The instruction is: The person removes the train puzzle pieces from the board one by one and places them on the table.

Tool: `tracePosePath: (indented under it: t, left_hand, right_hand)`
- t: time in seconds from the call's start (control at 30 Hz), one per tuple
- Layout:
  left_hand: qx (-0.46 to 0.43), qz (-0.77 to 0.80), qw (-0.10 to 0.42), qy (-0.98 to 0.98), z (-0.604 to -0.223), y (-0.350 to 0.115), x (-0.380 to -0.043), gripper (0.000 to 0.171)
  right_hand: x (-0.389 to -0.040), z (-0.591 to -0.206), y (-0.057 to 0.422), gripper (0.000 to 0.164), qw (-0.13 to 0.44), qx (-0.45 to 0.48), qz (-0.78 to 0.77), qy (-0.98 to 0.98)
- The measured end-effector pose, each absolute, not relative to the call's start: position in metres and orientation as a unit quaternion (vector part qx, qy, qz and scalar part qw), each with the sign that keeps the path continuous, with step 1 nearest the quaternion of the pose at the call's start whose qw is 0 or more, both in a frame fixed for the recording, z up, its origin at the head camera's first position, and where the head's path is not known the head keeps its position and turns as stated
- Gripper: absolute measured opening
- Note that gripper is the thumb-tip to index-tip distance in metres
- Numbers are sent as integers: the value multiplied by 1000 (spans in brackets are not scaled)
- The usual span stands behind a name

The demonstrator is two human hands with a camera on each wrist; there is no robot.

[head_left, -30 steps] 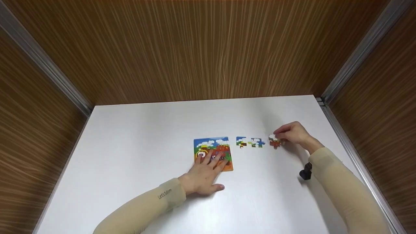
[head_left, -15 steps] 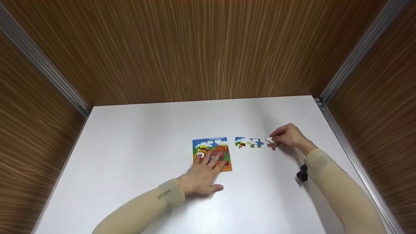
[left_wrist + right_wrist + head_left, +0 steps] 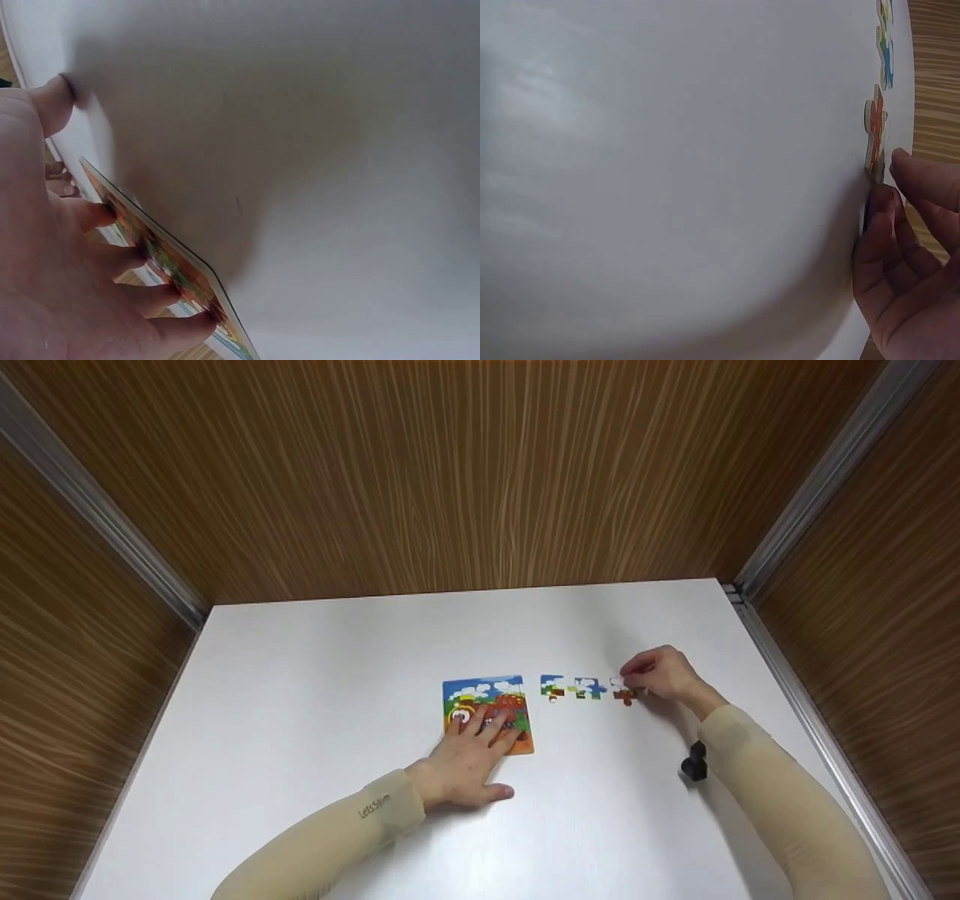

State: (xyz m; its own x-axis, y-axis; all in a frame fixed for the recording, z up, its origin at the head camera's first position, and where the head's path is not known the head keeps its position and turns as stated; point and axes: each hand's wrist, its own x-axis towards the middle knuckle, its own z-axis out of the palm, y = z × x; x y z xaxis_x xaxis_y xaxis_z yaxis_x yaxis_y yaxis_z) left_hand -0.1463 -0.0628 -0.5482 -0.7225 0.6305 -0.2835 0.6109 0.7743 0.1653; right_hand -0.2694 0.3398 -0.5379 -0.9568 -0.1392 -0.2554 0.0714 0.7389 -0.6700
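Note:
My left hand lies with fingers spread on a picture puzzle board of a red cartoon train under blue sky; in the left wrist view the fingertips press on the board and the thumb stands off to the side on the table. My right hand holds a red-and-white jigsaw piece by its right side between thumb and fingers. To its left, two jigsaw pieces lie flat: a middle piece and a left piece. A dark blue edge shows under the right fingers; what it belongs to is unclear.
The white tabletop is bounded by wood-grain panels at the back and both sides, with metal rails at the corners. A black device hangs at the right wrist.
My right hand has slid the red-and-white piece a little left, closer to the middle piece. The left hand stays on the board. The head view has shifted slightly.

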Motion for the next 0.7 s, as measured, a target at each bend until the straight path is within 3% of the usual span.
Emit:
tracePosePath:
  t: [0.27, 0.7]
  left_hand:
    - [336, 25, 158, 928, -548, -64, -148, 100]
    - [329, 23, 159, 930, -550, -62, -143, 101]
  right_hand:
    - [-270, -527, 323, 26, 100, -12, -369, 924]
    - [-271, -518, 282, 23, 80, -76, -379, 919]
